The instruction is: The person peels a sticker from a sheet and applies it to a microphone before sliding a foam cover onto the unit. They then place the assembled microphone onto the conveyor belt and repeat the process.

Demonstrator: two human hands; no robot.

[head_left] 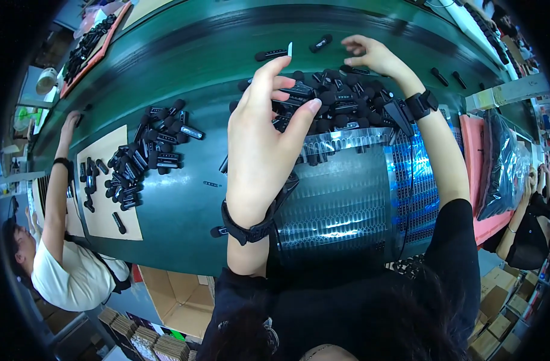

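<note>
In the middle of the view my left hand [255, 132] is raised over the green surface, thumb and index finger apart. A narrow whitish strip [290, 49] stands at its index fingertip; whether it is stuck there cannot be made out. Behind this hand lies a heap of small black clip-on microphones [347, 107] with round foam heads. My right hand [373, 55] hovers past the heap's far right side, fingers spread and nothing visible in them. A single microphone [320, 43] lies to the left of it, and another [271, 55] is near my left fingertips.
Clear sticker sheets [335, 198] and a blue-backed sheet [414, 180] lie before me. A second microphone heap [145, 150] is at left, partly on cardboard [115, 225]. A co-worker's hand [71, 119] reaches over the far left. Pink foam and bagged black goods [497, 168] stand at right.
</note>
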